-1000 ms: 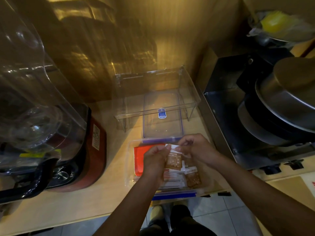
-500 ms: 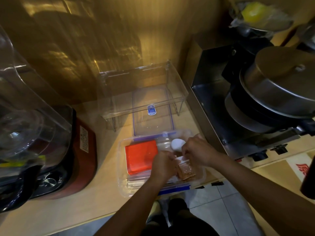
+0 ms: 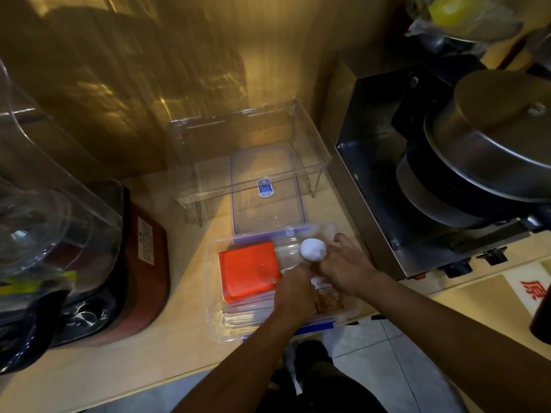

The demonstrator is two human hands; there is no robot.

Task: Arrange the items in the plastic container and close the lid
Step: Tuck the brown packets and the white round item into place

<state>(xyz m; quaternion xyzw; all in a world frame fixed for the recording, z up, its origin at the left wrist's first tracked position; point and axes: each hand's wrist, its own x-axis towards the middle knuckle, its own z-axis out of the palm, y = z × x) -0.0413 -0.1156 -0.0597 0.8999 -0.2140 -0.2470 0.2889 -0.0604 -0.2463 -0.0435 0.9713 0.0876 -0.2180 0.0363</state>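
Container: one plastic container (image 3: 215,296) is set open at the counter's (image 3: 119,368) front edge.
Lid: one lid (image 3: 268,162) is laid flat just behind it; its blue label cannot be read.
Contents: one orange packet (image 3: 247,269), one white ball (image 3: 311,249) and one brown sachet (image 3: 329,301) are counted.
Grips: the left grip (image 3: 295,289) and right grip (image 3: 343,266) are seen inside the container; pinching cannot be told.
Writing: "原" is read on one sign (image 3: 533,289).

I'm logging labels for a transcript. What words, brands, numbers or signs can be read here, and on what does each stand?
"原", red, partly cut off by the frame: on the white sign at lower right.
Too small to read: the blue sticker on the clear lid.
Blurred, unreadable: the white label on the red appliance.
Print unreadable: the brown sachets in the plastic container.
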